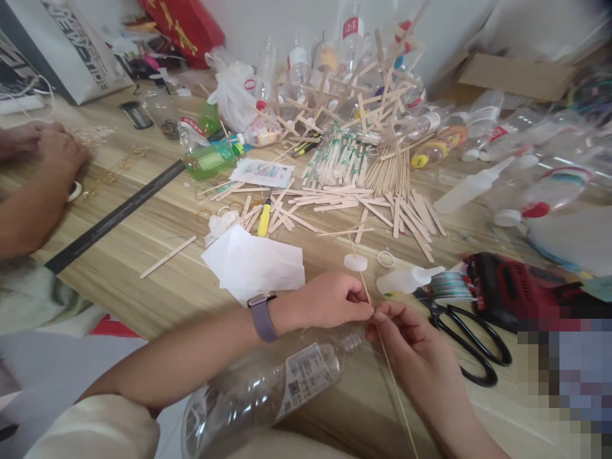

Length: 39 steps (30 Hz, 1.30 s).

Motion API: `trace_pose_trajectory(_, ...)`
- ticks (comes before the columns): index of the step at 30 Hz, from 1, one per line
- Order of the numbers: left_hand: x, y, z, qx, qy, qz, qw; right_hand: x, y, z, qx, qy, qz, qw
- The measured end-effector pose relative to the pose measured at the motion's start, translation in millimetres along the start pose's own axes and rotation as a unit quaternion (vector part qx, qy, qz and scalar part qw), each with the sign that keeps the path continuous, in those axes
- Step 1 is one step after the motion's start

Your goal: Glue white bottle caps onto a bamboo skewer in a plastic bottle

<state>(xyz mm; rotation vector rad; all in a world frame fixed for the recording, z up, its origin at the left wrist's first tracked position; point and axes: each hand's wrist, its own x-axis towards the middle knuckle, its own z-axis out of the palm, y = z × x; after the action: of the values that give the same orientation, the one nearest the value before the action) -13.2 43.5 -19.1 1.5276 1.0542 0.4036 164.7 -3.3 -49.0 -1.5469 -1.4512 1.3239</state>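
My left hand, with a watch on its wrist, pinches a thin bamboo skewer. My right hand pinches the same skewer, fingertips touching the left ones. Beyond my hands the skewer runs up through a white bottle cap, and flat thin sticks lie by its far end. Below my left wrist a clear plastic bottle with a label lies on its side, its open neck close under my fingers. White paper sheets lie just past my left hand.
Black-handled scissors, a thread spool, a glue bottle and a red power tool sit to the right. Wooden sticks, a yellow-handled screwdriver and many bottles fill the back. Another person's hands work at left.
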Motion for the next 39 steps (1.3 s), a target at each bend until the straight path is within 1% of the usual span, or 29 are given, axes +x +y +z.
trace_pose_trajectory(5,-3,-1,-4.2,-0.045,-0.019,-0.001,0.999,-1,1,-1,0.001,-0.009,0.003,1.000)
trace_pose_trajectory(8,-3,-3,-6.1,-0.073,-0.031,-0.008,0.997,-2,-1,0,0.013,-0.009,-0.007,1.000)
trace_pose_trajectory(11,-3,-5,-6.3,-0.105,-0.042,-0.007,0.994,-5,-5,1,0.031,0.004,-0.025,0.999)
trace_pose_trajectory(17,-3,-8,-4.5,-0.090,-0.041,0.010,0.995,-9,-6,3,0.022,0.028,-0.034,0.999)
trace_pose_trajectory(21,-4,-11,-2.4,-0.127,-0.039,0.010,0.991,-9,-6,3,0.029,0.034,-0.055,0.997)
trace_pose_trajectory(23,-3,-13,-1.2,-0.157,-0.033,0.009,0.987,-9,-8,1,0.021,0.065,-0.070,0.995)
trace_pose_trajectory(24,-3,-14,-0.7,-0.170,-0.029,0.009,0.985,-9,-9,-1,0.015,0.092,-0.077,0.993)
trace_pose_trajectory(26,-1,-15,0.0,-0.193,-0.018,0.003,0.981,-8,-11,-6,0.005,0.171,-0.096,0.981)
trace_pose_trajectory(28,0,-16,0.2,-0.204,-0.006,-0.009,0.979,-2,-13,-14,-0.003,0.252,-0.122,0.960)
trace_pose_trajectory(29,0,-17,0.2,-0.207,0.000,-0.013,0.978,2,-13,-18,-0.009,0.276,-0.135,0.952)
trace_pose_trajectory(30,1,-17,0.1,-0.210,0.006,-0.017,0.978,6,-12,-22,-0.021,0.281,-0.142,0.949)
trace_pose_trajectory(32,1,-18,-0.1,-0.218,0.011,-0.016,0.976,16,-10,-29,-0.094,0.252,-0.118,0.956)
trace_pose_trajectory(34,1,-19,-0.1,-0.228,0.012,-0.012,0.973,24,-6,-33,-0.200,0.224,-0.096,0.949)
trace_pose_trajectory(37,1,-18,0.2,-0.237,0.009,-0.011,0.972,30,-1,-33,-0.310,0.182,-0.138,0.923)
trace_pose_trajectory(39,0,-17,0.5,-0.235,0.009,-0.013,0.972,31,0,-30,-0.331,0.164,-0.165,0.914)
